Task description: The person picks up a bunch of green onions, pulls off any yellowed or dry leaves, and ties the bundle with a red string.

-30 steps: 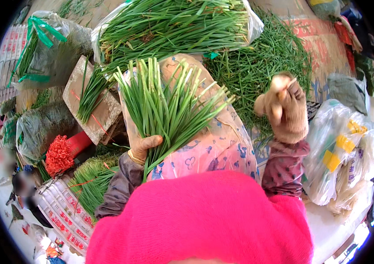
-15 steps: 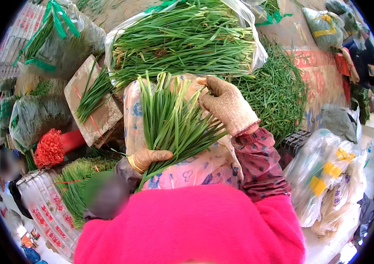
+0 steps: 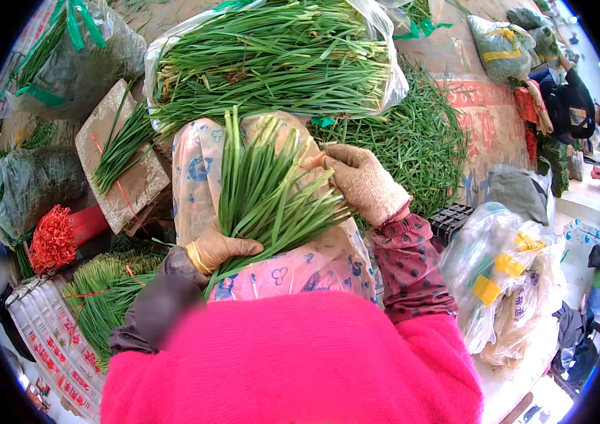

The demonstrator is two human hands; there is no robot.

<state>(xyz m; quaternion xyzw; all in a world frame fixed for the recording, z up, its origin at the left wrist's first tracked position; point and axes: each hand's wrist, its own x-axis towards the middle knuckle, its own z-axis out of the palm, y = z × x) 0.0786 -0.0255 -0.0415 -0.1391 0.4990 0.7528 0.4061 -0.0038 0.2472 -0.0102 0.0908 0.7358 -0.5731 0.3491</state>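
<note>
Green stalks (image 3: 265,194) in a loose bunch over a plastic-covered lap (image 3: 314,272), pale ends pointing away from the body, clasped low in the left hand (image 3: 222,251), thumb across the leaves. At the bunch's right edge, the right hand (image 3: 367,180) in a knit glove, fingers bent close by the pale ends; firm grip or mere touch, impossible to tell. Apparently done: red-banded greens (image 3: 98,321) at the white crate (image 3: 53,346). Seemingly midway: 1 handful, no tie visible. On the board (image 3: 91,134), 1 smaller bunch (image 3: 122,157) near red string (image 3: 125,198). Remaining, by all appearances: plenty, with a broad heap (image 3: 272,67) in the open plastic bag (image 3: 397,81) ahead.
</note>
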